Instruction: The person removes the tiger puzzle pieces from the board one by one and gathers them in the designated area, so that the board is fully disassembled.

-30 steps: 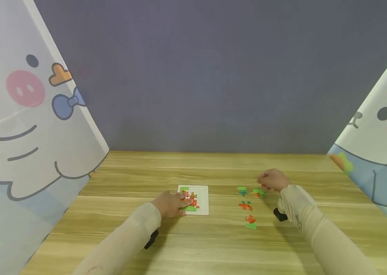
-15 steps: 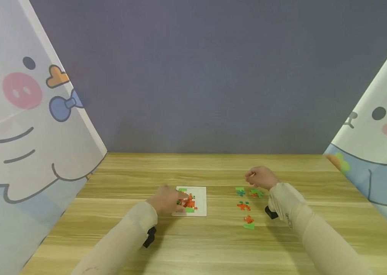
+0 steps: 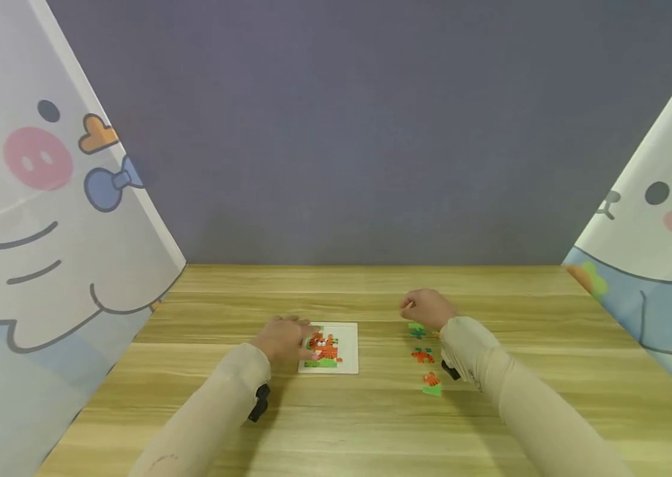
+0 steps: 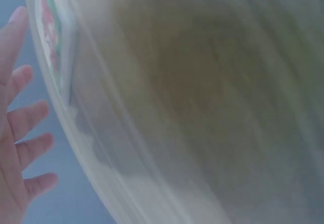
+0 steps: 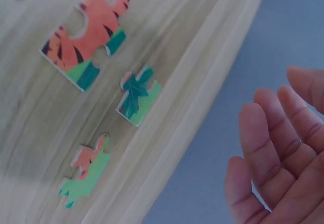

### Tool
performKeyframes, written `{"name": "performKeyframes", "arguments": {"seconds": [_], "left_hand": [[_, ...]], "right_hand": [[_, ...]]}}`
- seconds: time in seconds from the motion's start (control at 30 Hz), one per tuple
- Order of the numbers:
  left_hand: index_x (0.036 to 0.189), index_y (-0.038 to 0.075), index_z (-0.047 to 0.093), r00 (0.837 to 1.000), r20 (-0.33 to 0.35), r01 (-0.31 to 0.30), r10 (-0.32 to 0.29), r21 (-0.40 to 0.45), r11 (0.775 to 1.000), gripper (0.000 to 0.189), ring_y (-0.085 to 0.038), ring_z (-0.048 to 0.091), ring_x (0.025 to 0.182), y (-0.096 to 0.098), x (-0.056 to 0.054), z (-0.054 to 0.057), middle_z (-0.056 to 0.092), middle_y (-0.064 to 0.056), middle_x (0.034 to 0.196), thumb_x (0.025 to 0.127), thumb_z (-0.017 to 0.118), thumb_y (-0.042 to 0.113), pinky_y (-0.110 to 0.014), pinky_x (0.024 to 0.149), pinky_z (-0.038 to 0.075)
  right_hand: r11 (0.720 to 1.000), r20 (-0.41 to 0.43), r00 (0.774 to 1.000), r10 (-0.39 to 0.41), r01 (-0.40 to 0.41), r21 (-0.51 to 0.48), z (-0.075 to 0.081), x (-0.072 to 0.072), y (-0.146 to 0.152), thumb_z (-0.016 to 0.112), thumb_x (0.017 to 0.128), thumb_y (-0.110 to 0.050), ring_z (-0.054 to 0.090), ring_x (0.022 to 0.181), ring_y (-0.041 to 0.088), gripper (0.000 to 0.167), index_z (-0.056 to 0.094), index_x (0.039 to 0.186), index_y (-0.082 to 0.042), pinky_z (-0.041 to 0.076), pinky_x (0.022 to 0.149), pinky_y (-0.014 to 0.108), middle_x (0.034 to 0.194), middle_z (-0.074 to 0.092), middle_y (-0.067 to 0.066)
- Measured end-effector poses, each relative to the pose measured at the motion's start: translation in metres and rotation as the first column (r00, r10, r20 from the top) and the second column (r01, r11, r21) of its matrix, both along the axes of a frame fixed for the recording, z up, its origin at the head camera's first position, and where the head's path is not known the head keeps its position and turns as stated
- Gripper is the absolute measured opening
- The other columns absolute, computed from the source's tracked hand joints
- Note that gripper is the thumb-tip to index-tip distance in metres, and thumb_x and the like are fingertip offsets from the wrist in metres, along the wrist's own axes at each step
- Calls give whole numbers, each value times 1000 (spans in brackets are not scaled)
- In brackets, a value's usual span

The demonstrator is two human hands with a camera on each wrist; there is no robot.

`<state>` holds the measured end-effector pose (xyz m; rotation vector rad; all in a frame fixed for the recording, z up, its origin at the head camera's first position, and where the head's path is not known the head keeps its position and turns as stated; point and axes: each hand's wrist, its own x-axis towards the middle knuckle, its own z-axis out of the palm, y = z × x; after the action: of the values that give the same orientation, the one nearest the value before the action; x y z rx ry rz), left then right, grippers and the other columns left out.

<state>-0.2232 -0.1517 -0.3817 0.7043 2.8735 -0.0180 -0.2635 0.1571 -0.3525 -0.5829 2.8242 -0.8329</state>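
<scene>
A white puzzle tray (image 3: pixel 348 348) lies on the table with part of a tiger picture (image 3: pixel 324 346) assembled in its left portion. My left hand (image 3: pixel 281 340) is at the tray's left edge, its fingers spread; the left wrist view shows nothing in it. Right of the tray are loose jigsaw pieces: a green and teal leaf piece (image 5: pixel 137 96), an orange striped piece (image 5: pixel 91 37), an orange-and-green piece (image 5: pixel 87 171), and a tiger-and-green piece (image 3: pixel 432 383) nearest me. My right hand (image 3: pixel 428 309) hovers just beyond the leaf piece, fingers loosely bent, with nothing visible in them.
The wooden table (image 3: pixel 336 424) ends at a grey-blue backdrop (image 3: pixel 336 132). Printed cartoon panels stand at the left (image 3: pixel 61 265) and right (image 3: pixel 670 265). My right sleeve (image 3: pixel 473 344) partly covers one loose piece in the head view.
My right hand has moved left, from beyond the right-hand piece to above the leaf piece. My left hand has lifted and drawn back left, uncovering more of the tiger picture.
</scene>
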Motion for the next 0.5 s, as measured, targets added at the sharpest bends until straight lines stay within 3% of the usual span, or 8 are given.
{"name": "performKeyframes", "arguments": {"seconds": [0.17, 0.37, 0.5], "left_hand": [[140, 22, 48, 1000, 3, -14, 14, -34, 999, 65, -32, 37, 132, -1, -2, -3, 44, -7, 143, 85, 58, 56, -54, 105, 29], [142, 23, 46, 999, 40, -10, 11, -43, 999, 66, -31, 33, 134, 3, -3, 0, 42, -4, 145, 86, 58, 55, -54, 106, 27], [145, 25, 42, 997, 76, -12, 15, -47, 999, 71, -28, 30, 136, 3, -4, 0, 38, -2, 148, 84, 60, 56, -54, 106, 26]], "right_hand": [[999, -10, 1000, 28, -27, 36, -9, -3, -13, 61, 90, -12, 62, 80, 18, 23, 68, 108, 0, 52, 69, 37, 98, 67, 7], [996, -24, 997, 67, -66, 52, -22, -3, -30, 64, 89, -13, 63, 89, 24, 20, 70, 105, -2, 52, 76, 39, 98, 68, 8], [985, -40, 993, 107, -101, 138, -30, 0, -46, 63, 88, -13, 64, 86, 21, 19, 70, 104, -6, 52, 75, 37, 98, 69, 6]]}}
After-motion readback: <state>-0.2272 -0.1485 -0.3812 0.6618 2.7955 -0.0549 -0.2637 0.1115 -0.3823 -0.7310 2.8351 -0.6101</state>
